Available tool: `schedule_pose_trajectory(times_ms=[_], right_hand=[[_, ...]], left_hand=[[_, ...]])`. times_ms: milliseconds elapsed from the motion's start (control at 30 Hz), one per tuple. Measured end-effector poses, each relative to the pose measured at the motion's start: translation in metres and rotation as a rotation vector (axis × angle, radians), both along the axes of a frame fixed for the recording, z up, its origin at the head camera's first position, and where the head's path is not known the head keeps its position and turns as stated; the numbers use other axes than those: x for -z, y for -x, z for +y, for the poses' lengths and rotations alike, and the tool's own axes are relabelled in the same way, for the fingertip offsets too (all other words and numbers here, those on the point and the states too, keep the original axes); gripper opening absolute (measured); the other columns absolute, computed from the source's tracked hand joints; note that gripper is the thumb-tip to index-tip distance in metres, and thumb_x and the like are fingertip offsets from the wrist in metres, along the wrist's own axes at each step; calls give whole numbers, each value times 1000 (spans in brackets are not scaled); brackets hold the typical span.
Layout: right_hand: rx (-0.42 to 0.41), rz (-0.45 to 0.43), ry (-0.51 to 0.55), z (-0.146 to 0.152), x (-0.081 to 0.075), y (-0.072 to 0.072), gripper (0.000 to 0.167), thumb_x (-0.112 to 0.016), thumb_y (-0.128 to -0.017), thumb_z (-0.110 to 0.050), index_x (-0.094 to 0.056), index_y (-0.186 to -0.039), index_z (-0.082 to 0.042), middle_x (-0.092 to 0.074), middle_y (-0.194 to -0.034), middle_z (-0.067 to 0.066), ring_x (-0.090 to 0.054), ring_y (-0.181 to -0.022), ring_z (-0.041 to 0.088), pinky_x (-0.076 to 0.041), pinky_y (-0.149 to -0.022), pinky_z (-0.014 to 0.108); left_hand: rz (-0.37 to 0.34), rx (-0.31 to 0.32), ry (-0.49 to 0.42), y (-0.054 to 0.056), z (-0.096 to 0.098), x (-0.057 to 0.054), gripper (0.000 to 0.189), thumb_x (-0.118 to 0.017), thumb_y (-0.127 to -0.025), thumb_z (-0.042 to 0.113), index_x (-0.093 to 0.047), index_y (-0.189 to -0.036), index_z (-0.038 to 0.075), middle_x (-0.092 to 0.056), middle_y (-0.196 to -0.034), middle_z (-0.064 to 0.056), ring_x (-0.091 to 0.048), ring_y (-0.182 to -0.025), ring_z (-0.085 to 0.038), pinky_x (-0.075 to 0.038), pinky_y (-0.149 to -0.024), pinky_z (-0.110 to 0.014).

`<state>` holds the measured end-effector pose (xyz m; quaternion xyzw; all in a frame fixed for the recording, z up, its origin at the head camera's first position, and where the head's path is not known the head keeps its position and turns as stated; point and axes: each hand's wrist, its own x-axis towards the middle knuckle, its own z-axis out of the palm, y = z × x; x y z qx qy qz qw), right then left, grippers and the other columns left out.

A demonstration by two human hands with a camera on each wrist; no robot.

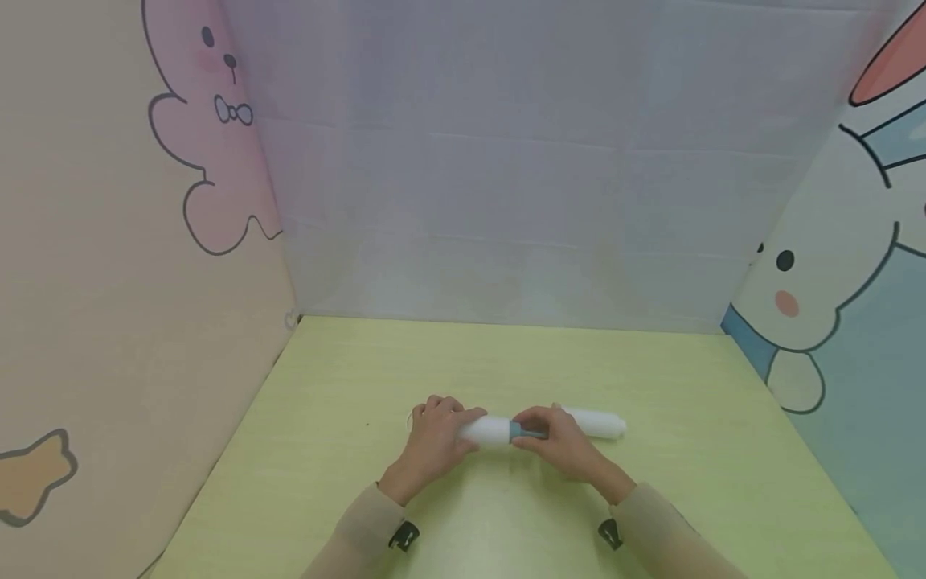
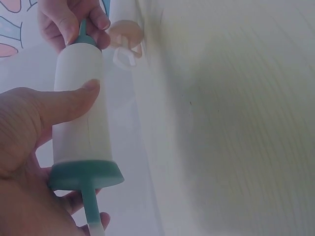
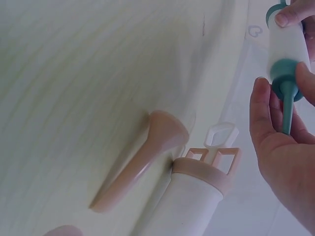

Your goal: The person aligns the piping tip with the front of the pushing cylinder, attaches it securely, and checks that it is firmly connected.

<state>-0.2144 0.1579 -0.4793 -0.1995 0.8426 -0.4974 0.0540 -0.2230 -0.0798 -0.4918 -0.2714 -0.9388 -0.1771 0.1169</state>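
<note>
In the head view my left hand (image 1: pixel 434 438) grips a white tube (image 1: pixel 486 432), built like a large syringe, lying sideways over the table. Its thumb presses along the barrel in the left wrist view. A teal flange (image 2: pixel 86 176) with a thin stem forms the end by my left palm. At the other end is a tapered teal nozzle (image 3: pixel 289 110), which my right hand (image 1: pixel 567 446) pinches between thumb and fingers. Close by the right hand lies a second white tube (image 3: pixel 184 209), with a pink collar carrying loops. A loose pink funnel-shaped nozzle (image 3: pixel 147 160) lies beside that collar.
The pale yellow-green table (image 1: pixel 333 498) is enclosed by a plain back wall (image 1: pixel 506 177) and cartoon-printed side walls. A rabbit figure (image 1: pixel 810 281) shows on the right and a pink bear (image 1: pixel 217 161) on the left.
</note>
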Motion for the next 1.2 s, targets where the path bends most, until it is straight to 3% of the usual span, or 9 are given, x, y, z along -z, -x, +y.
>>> schedule_pose_trajectory(times_ms=[133,333,400,567,667,733,833,967,1200], right_hand=[[8,10,1,0,16,8,26,-75,-83,-18,-68,-105,-7,-69,-101,5,-66,-93,19,-18,-103,61],[49,99,-129,-11,15,12,26,-76,-82,-24,-70,-104,-13,-70,-98,-2,-66,-88,14,-17,-100,64],[51,119,-175,-14,14,14,26,-75,-83,-23,-69,-106,-13,-70,-99,-3,-66,-88,14,-25,-100,59],[10,108,-208,-23,12,20,27,-73,-85,-14,-67,-109,-4,-68,-104,6,-67,-88,21,-51,-75,39],[22,76,-261,-29,11,22,29,-74,-84,-15,-67,-111,-5,-68,-106,7,-66,-90,22,-47,-84,43],[53,60,-321,-34,12,24,31,-75,-83,-19,-68,-112,-9,-68,-105,4,-65,-92,21,-33,-97,54],[79,24,-354,-42,14,27,33,-75,-83,-21,-67,-113,-11,-68,-106,2,-64,-95,21,-29,-97,59],[57,6,-300,-51,21,31,33,-74,-84,-14,-66,-114,-3,-67,-107,11,-64,-95,26,-48,-83,45],[58,26,-253,-59,37,35,31,-71,-85,-11,-65,-114,0,-66,-110,14,-64,-95,27,-51,-80,39]], left_hand=[[-3,-3,25,4,-3,1,44,-80,-76,36,-67,-118,29,-59,-102,-2,-47,-98,-29,-37,-78,-52],[-20,-32,49,9,-8,4,45,-81,-76,33,-67,-118,28,-59,-103,-4,-48,-99,-31,-37,-79,-53],[-27,-44,51,11,-10,5,45,-81,-76,33,-67,-119,28,-59,-103,-4,-49,-99,-32,-38,-79,-53],[-52,-55,51,19,-16,9,45,-80,-76,34,-67,-119,29,-60,-103,-4,-50,-98,-32,-37,-78,-53],[-57,-55,40,22,-19,12,45,-81,-75,34,-68,-117,28,-61,-101,-4,-51,-97,-32,-37,-78,-53],[-61,-59,27,24,-22,13,44,-82,-74,33,-69,-116,27,-61,-100,-4,-51,-97,-33,-37,-77,-55],[-78,-75,19,26,-27,15,44,-82,-74,33,-69,-116,26,-63,-99,-4,-52,-97,-33,-37,-78,-56],[-106,-99,1,28,-33,19,42,-82,-75,28,-70,-115,25,-64,-99,-5,-52,-97,-33,-36,-78,-57],[-145,-117,-32,30,-39,26,43,-82,-74,23,-70,-115,24,-64,-100,-6,-52,-98,-33,-35,-81,-57]])
